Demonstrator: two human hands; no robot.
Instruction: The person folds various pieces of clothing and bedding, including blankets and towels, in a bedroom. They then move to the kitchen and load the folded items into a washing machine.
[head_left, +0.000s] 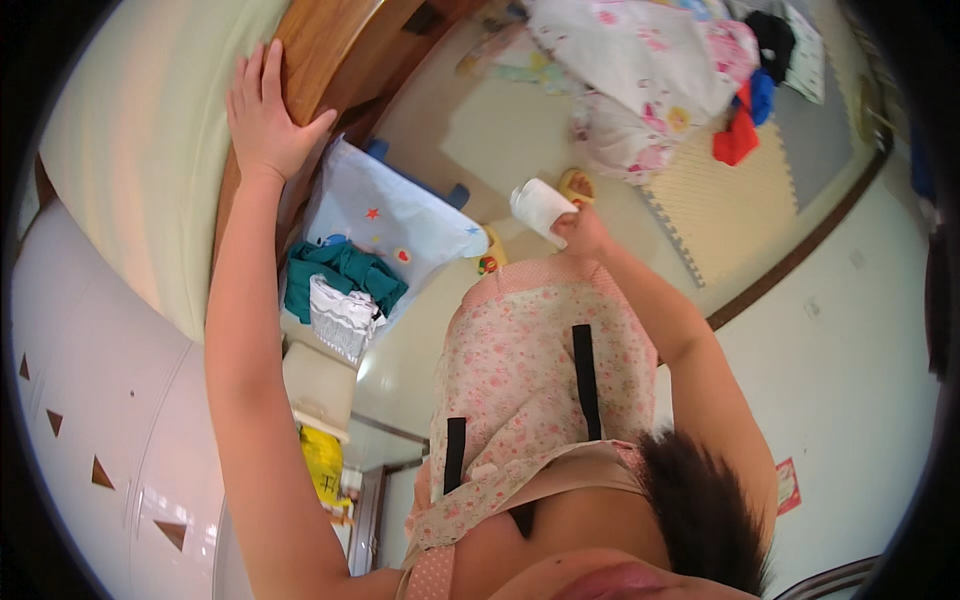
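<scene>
My left hand (262, 139) lies palm down with fingers spread, across the brown wooden edge (319, 56) of what looks like a bed. The fingertips reach toward the pale mattress or sheet (150, 142) beside it. In front of my apron, my right hand (590, 234) is closed around one end of a white roll (538, 206), which looks like paper. The roll is tilted above the floor, its free end pointing up and left. I wear a pink floral apron (525, 345), and my feet show in yellow slippers (491, 251).
A light blue printed cloth (382, 199) covers a low support by the bed, with a teal garment (364, 274) and a white garment (341, 319) on it. A floral blanket (637, 60), red cloth (737, 135) and foam mat (727, 195) lie beyond. A yellow bag (322, 461) stands behind.
</scene>
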